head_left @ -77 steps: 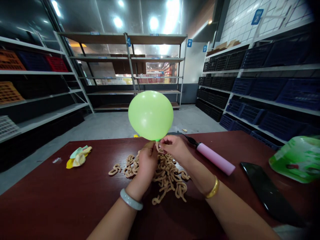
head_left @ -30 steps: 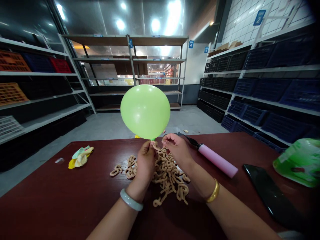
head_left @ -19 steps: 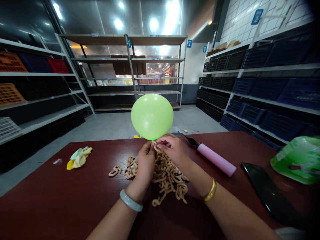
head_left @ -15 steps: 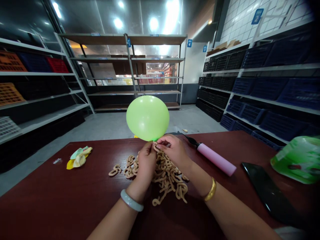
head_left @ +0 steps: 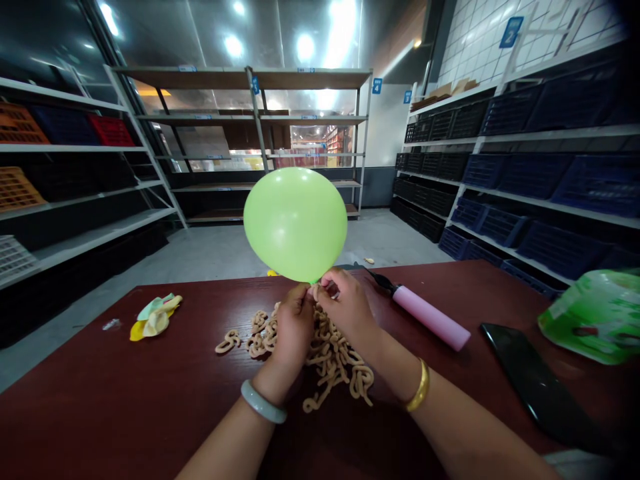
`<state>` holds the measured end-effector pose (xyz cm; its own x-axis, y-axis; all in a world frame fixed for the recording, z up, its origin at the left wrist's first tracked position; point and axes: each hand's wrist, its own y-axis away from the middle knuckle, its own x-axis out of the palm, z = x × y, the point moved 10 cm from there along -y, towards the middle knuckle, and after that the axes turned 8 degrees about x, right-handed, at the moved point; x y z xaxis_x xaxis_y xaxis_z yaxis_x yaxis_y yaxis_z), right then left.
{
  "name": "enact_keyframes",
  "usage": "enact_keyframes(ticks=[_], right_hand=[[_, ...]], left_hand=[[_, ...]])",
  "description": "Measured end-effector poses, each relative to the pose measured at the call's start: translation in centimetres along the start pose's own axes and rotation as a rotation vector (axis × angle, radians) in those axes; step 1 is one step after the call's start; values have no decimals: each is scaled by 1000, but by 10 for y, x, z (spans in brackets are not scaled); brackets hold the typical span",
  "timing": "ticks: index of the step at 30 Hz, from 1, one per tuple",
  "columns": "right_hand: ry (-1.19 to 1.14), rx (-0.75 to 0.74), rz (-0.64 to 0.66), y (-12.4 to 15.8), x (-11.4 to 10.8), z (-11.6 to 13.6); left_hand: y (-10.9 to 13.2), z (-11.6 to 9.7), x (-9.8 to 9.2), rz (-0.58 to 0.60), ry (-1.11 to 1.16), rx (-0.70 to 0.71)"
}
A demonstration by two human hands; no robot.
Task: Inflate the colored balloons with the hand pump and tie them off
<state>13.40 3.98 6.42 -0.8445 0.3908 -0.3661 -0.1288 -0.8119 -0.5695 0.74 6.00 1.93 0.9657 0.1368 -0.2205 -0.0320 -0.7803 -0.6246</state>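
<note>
A light green inflated balloon [head_left: 295,223] stands above the far side of the table, its narrow neck pointing down between my hands. My left hand [head_left: 294,323] is closed in a pinch just below the neck. The fingers of my right hand [head_left: 347,300] are pinched at the neck from the other side, close to the left fingertips. What exactly lies between the fingertips is partly hidden. Beneath and behind both hands spreads a pile of tan, curly, rope-like pieces [head_left: 333,357].
A pink hand pump [head_left: 431,317] with a black nozzle lies to the right, with a black phone-like slab [head_left: 535,380] and a green-and-white packet [head_left: 593,320] beyond. Uninflated balloons [head_left: 156,316] lie at the left on the dark red table [head_left: 200,387]. Shelves with crates surround the room.
The balloon has risen slightly and looks bigger, nearer to me. My fingers have shifted a little at its neck, still pinched close together. The table items remain in place.
</note>
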Motion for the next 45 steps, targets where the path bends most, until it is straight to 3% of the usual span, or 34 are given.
enact_keyframes(ticks=[10, 17, 28, 36, 45], right_hand=[[100, -208, 150, 5, 11, 18], [-47, -73, 131, 0, 6, 8], [84, -143, 198, -1, 11, 13], [393, -103, -48, 9, 0, 15], [146, -215, 36, 5, -1, 17]], left_hand=[[-1, 4, -8, -34, 61, -39], [-1, 2, -7, -33, 68, -35], [-4, -5, -10, -13, -124, 77], [0, 0, 0, -16, 96, -47], [3, -2, -6, -45, 116, -52]])
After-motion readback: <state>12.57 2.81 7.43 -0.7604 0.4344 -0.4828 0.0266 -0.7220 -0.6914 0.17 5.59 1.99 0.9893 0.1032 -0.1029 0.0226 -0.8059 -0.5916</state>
